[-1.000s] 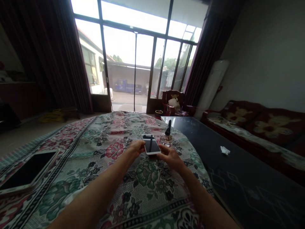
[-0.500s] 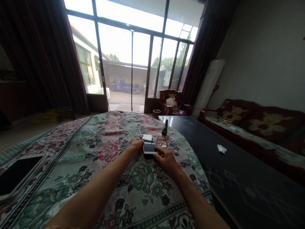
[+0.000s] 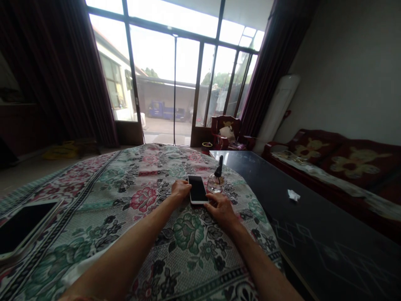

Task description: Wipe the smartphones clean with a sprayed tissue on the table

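A white-framed smartphone [image 3: 198, 189] with a dark screen is held between my two hands, low over the flowered tablecloth. My left hand [image 3: 181, 189] grips its left edge, thumb at the rim and fingers curled. On the lower right corner, my right hand [image 3: 219, 205] pinches with thumb and fingers. Just beyond my right hand stands a clear glass bottle [image 3: 215, 182] with a black top. Whether the phone's underside touches the cloth, I cannot tell.
A tablet-like device [image 3: 26, 225] with a white frame lies at the left on the tablecloth [image 3: 119, 200]. To the right is a black table [image 3: 313, 234] bearing a crumpled white tissue [image 3: 293, 195]. A wooden sofa [image 3: 338, 154] and chair [image 3: 227, 131] stand behind.
The phone has tilted slightly, so the bright reflection on its screen is gone and it now looks dark. Both hands keep their hold on it. The view has shifted a little.
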`<state>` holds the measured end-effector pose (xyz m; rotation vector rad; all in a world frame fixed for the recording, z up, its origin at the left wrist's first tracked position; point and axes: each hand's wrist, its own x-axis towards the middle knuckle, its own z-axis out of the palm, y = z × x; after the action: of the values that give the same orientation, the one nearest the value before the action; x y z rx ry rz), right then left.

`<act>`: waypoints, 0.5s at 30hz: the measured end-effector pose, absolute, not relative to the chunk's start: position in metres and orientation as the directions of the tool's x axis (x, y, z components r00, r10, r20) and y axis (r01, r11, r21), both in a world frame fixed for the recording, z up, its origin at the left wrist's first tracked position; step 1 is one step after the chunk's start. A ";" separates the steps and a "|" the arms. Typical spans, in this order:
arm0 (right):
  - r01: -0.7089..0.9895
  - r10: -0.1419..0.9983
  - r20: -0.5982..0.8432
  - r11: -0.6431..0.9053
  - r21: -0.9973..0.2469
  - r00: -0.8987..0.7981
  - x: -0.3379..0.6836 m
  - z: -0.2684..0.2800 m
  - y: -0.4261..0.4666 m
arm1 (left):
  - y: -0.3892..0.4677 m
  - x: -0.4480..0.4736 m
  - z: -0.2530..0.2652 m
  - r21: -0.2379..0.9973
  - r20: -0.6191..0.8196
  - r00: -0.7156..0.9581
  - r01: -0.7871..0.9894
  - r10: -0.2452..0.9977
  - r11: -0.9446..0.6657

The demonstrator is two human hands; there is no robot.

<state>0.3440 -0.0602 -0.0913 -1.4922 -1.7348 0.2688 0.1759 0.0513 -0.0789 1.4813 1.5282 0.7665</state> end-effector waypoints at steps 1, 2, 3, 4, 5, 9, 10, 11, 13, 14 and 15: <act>0.734 0.899 0.437 0.279 -0.620 0.028 0.344 -0.091 -0.060 | 0.052 0.176 -0.079 0.869 -0.154 0.060 0.484 0.986 0.106; 0.738 0.897 0.440 0.280 -0.614 0.025 0.344 -0.091 -0.060 | 0.051 0.176 -0.078 0.854 -0.147 0.057 0.511 0.987 0.098; 0.742 0.896 0.443 0.282 -0.609 0.023 0.344 -0.092 -0.060 | 0.051 0.176 -0.078 0.842 -0.140 0.055 0.532 0.989 0.090; 0.745 0.895 0.445 0.282 -0.604 0.021 0.344 -0.092 -0.060 | 0.050 0.175 -0.077 0.831 -0.133 0.052 0.550 0.990 0.082; 0.749 0.895 0.446 0.283 -0.599 0.019 0.345 -0.092 -0.060 | 0.049 0.176 -0.077 0.822 -0.126 0.049 0.564 0.991 0.077; 0.764 0.892 0.452 0.284 -0.579 0.011 0.345 -0.093 -0.059 | 0.046 0.178 -0.073 0.803 -0.116 0.049 0.593 0.992 0.064; 0.766 0.891 0.455 0.288 -0.575 0.007 0.344 -0.093 -0.059 | 0.044 0.179 -0.071 0.803 -0.114 0.056 0.593 0.992 0.059; 0.766 0.888 0.461 0.292 -0.572 0.005 0.344 -0.093 -0.059 | 0.042 0.179 -0.069 0.805 -0.111 0.064 0.590 0.992 0.052; 0.766 0.875 0.484 0.307 -0.564 0.006 0.343 -0.094 -0.060 | 0.035 0.173 -0.064 0.819 -0.093 0.087 0.573 0.992 0.026; 0.769 0.862 0.506 0.313 -0.557 0.015 0.343 -0.095 -0.062 | 0.031 0.167 -0.061 0.830 -0.075 0.102 0.558 0.992 0.006; 0.771 0.850 0.527 0.326 -0.547 0.015 0.343 -0.096 -0.063 | 0.026 0.159 -0.058 0.840 -0.052 0.111 0.543 0.992 -0.017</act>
<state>0.3426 -0.0626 -0.0955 -1.4540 -1.7591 0.1185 0.1588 0.0265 -0.0580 1.6558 1.5236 0.7746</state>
